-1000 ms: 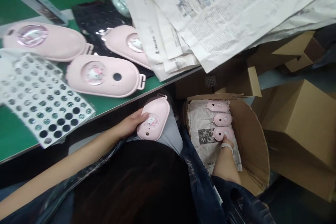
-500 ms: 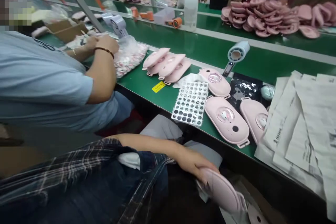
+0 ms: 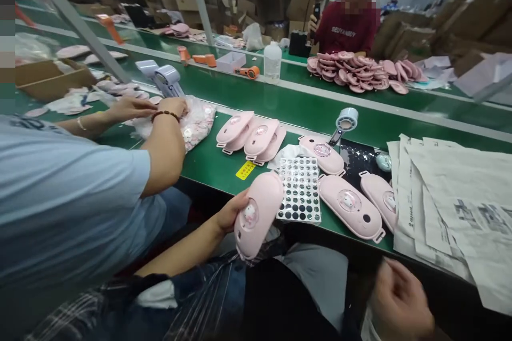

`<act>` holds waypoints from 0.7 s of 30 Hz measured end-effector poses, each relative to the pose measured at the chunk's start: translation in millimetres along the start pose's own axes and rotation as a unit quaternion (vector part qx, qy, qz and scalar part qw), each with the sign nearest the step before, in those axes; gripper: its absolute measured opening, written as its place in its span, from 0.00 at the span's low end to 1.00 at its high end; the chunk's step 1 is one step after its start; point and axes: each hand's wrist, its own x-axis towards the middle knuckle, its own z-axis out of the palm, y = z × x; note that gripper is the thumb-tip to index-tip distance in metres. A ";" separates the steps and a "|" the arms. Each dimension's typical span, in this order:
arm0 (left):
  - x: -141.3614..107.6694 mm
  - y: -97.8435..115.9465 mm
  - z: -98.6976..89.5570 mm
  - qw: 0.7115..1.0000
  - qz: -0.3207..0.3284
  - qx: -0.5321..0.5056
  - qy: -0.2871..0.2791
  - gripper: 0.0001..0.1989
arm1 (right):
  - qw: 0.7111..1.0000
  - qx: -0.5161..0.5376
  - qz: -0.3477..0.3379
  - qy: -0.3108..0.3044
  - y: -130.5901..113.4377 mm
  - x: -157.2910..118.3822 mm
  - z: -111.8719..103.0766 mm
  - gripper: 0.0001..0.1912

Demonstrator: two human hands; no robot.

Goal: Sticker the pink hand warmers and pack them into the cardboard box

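My left hand (image 3: 232,210) is closed on the edge of a pink oval plastic shell (image 3: 262,205), which has a clear dome with a white cartoon figure and a small dark slot. It is held tilted above my lap, in front of the table edge. At the lower right, my right hand (image 3: 402,298) is curled shut below the table, a little blurred, and nothing shows in its fingers. A sheet of round black stickers (image 3: 300,189) lies behind the held shell. Beside it are similar pink shells (image 3: 352,206), one with a black dot on it.
Stacked pink shells (image 3: 262,138) and a yellow label (image 3: 245,170) lie on the green table (image 3: 208,170). Grey-white printed bags (image 3: 452,213) cover the right. A blue handheld fan (image 3: 346,120) stands behind. At left, a co-worker's arm (image 3: 166,144) reaches to a plastic bag (image 3: 198,125).
My left hand has brought the pink shell up and leftward from low right to the front of the table. My right hand has come into view. The camera view has tilted up.
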 end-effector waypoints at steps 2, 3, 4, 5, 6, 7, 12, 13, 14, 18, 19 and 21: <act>-5.7 2.5 -20.7 0.999 -0.013 -0.023 0.042 0.38 | 0.993 -0.003 -0.119 0.005 -38.3 6.2 30.8 0.06; -8.5 4.6 -28.8 0.998 -0.012 -0.024 0.057 0.39 | 0.981 0.011 -0.178 -0.070 -54.8 14.5 47.8 0.06; -10.8 7.4 -35.5 0.997 -0.007 -0.023 0.068 0.41 | 0.963 0.016 -0.223 -0.150 -67.9 24.1 64.5 0.07; -12.3 10.7 -40.7 0.997 -0.001 -0.021 0.073 0.42 | 0.940 0.004 -0.251 -0.231 -77.2 33.6 79.7 0.08; -12.6 14.0 -44.3 0.997 0.003 -0.020 0.073 0.42 | 0.917 -0.015 -0.267 -0.296 -82.9 41.8 92.5 0.10; -11.6 17.1 -46.1 0.997 0.003 -0.022 0.068 0.41 | 0.902 -0.031 -0.271 -0.336 -85.5 48.2 102.3 0.10; 12.7 21.3 -22.6 0.996 0.003 -0.081 0.024 0.38 | 0.885 -0.092 -0.236 -0.390 -81.8 59.0 109.9 0.11; 19.9 19.7 -12.8 0.995 0.008 -0.096 0.017 0.38 | 0.880 -0.107 -0.231 -0.400 -81.9 59.9 107.4 0.11; 27.3 17.6 -2.7 0.994 0.011 -0.108 0.012 0.37 | 0.875 -0.124 -0.227 -0.410 -82.5 61.1 105.2 0.11; 50.6 5.9 24.9 0.993 -0.004 -0.119 0.012 0.36 | 0.855 -0.181 -0.226 -0.431 -84.0 67.4 102.0 0.10; 53.7 3.3 27.2 0.993 -0.015 -0.113 0.014 0.35 | 0.852 -0.186 -0.229 -0.433 -83.1 69.0 102.2 0.09; 56.3 -0.5 28.1 0.994 -0.032 -0.102 0.022 0.33 | 0.848 -0.178 -0.237 -0.439 -80.4 72.3 102.6 0.08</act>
